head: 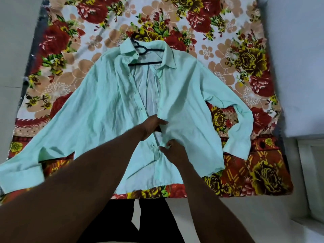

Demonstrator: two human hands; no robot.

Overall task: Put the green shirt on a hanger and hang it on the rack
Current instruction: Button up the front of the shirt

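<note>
Both hands at the shirt front

The green shirt (pixel 105 106) lies spread open on the flowered bed (pixel 245 55), black hanger (pixel 145 56) inside its collar. The left hand (pixel 152 127) pinches the front placket; just below, the right hand (pixel 172 149) grips the other front edge.

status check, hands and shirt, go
Left hand and right hand both pinching the front placket. Green shirt flat on floral bedspread, black hanger inside collar. No rack in view.

1 green shirt (pixel 108 109), 1 black hanger (pixel 145 63), 1 floral sheet (pixel 245 55), 2 hands.
</note>
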